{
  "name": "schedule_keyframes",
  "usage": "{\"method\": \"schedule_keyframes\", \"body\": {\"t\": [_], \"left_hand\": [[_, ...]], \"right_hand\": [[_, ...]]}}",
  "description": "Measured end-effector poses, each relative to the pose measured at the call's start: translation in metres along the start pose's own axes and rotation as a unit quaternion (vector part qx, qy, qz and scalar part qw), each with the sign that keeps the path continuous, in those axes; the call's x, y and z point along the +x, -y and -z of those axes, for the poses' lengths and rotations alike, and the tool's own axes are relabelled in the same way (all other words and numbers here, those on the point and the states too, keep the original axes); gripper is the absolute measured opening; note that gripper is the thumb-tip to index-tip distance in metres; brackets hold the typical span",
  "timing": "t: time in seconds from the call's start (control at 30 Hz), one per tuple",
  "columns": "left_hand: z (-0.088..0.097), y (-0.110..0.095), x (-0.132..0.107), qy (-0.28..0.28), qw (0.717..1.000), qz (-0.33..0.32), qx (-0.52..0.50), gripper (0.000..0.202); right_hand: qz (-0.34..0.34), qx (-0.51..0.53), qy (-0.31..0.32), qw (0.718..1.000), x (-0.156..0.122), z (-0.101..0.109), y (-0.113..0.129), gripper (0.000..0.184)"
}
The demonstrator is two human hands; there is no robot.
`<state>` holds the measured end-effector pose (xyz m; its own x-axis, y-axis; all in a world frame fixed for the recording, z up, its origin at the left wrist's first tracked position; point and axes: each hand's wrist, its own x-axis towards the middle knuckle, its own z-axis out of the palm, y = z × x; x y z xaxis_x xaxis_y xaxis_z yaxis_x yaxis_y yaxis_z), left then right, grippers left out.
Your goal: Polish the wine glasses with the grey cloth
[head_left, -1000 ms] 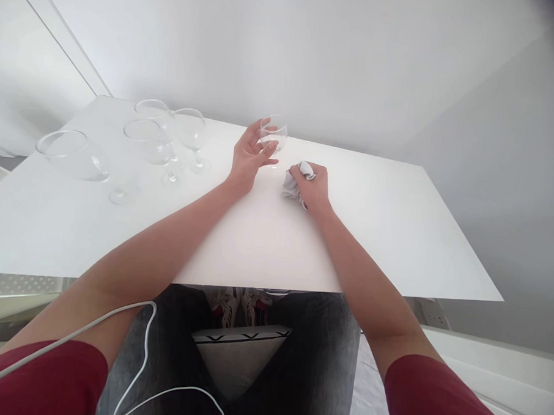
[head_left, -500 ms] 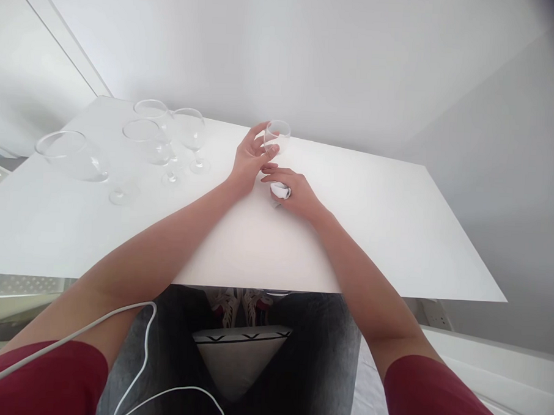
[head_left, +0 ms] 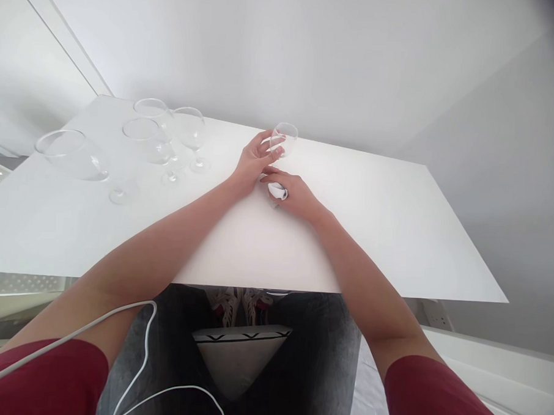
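Observation:
My left hand (head_left: 254, 163) has its fingers wrapped round a small clear stemmed glass (head_left: 285, 136) that stands near the far edge of the white table (head_left: 395, 237). Just below it, my right hand (head_left: 290, 193) is closed on a crumpled white cloth (head_left: 279, 191), of which only a bit shows under the fingers. The right fingertips touch the left hand at the foot of the glass.
Several larger clear stemmed glasses stand at the back left: a wide one (head_left: 72, 156), one (head_left: 144, 142), one (head_left: 153, 111) and one (head_left: 191, 130). A white wall runs close behind the table. A white cable (head_left: 133, 348) lies across my lap below the front edge.
My right hand has slid left with the cloth, from beside the glass to under my left hand. The glass has shifted slightly to the right in the left hand.

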<state>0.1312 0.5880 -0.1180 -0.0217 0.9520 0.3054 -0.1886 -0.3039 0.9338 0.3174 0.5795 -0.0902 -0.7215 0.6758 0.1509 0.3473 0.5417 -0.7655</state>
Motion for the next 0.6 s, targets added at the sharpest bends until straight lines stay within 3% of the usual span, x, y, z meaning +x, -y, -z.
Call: {"method": "schedule_keyframes", "body": {"t": [0.3,0.6], "left_hand": [[0.002,0.005,0.001,0.015,1.000,0.003,-0.004,0.072],[0.003,0.008,0.002,0.009,1.000,-0.005,0.023,0.080]], "right_hand": [[0.043,-0.137,0.024,0.989,0.003,-0.001,-0.008,0.045],[-0.009,-0.181,0.012,0.983,0.003,-0.002,0.002,0.042]]}}
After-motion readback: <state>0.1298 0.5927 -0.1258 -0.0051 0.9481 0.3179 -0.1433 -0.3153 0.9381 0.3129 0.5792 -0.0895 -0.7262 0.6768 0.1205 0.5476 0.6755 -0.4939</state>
